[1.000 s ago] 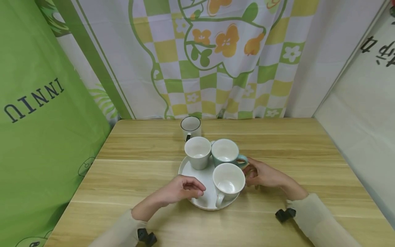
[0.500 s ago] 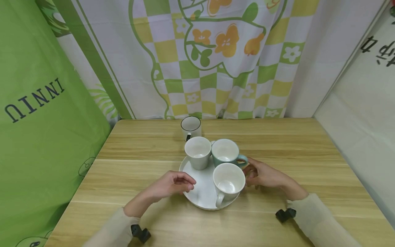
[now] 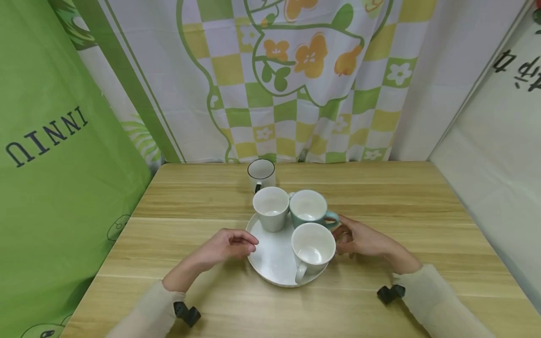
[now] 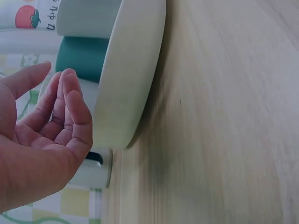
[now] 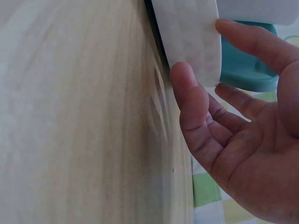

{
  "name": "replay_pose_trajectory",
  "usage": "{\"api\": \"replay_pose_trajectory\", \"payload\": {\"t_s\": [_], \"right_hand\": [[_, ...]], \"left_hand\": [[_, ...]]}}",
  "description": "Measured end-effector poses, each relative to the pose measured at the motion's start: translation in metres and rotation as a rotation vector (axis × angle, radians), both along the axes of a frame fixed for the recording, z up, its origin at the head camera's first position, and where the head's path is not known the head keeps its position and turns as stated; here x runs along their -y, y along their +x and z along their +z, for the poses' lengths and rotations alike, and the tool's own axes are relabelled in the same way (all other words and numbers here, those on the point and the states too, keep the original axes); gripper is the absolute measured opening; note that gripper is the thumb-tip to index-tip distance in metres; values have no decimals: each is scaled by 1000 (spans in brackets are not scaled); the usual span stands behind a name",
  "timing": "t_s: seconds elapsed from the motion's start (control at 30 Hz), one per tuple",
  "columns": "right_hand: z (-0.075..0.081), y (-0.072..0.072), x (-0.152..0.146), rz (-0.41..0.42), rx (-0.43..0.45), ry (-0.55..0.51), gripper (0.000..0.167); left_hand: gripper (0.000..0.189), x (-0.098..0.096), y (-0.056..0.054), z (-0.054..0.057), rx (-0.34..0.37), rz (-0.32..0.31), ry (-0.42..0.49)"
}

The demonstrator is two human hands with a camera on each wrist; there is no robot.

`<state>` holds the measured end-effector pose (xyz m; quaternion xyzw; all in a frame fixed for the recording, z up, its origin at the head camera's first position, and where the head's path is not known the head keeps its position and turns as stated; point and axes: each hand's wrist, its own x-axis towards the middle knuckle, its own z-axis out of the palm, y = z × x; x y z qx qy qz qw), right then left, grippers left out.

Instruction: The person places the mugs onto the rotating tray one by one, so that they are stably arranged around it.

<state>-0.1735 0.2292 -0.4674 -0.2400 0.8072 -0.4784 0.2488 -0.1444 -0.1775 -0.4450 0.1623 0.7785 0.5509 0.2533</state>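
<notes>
A round white tray (image 3: 272, 263) with a raised wall stands on the table and carries three mugs. They are a pale grey-white mug (image 3: 271, 213) at the back left, a teal mug (image 3: 299, 219) with a white inside behind, and a large white mug (image 3: 313, 258) at the front right. My left hand (image 3: 230, 245) hovers at the tray's left rim with loosely bent fingers and holds nothing. On the opposite side my right hand (image 3: 357, 239) rests its fingertips against the tray wall (image 5: 191, 28), the thumb at the rim, below the teal handle (image 3: 333, 218).
A white mug (image 3: 261, 174) with a black rim and black handle stands on the wooden table (image 3: 190, 197) behind the tray. A patterned curtain (image 3: 270, 112) hangs at the table's back edge. Green cloth (image 3: 63, 202) hangs along the left side.
My left hand has drawn back leftward and slightly away from me, from over the tray to its left rim. My right hand, the tray and the mugs have stayed in place.
</notes>
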Motion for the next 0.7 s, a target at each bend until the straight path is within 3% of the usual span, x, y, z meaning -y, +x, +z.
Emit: {"api": "replay_pose_trajectory", "payload": {"t_s": [0.23, 0.7], "right_hand": [[0, 1, 1, 14, 3, -10, 82], [1, 1, 0, 10, 2, -10, 82]], "left_hand": [[37, 12, -7, -6, 17, 54, 3], [42, 30, -26, -3, 31, 131, 25]]}}
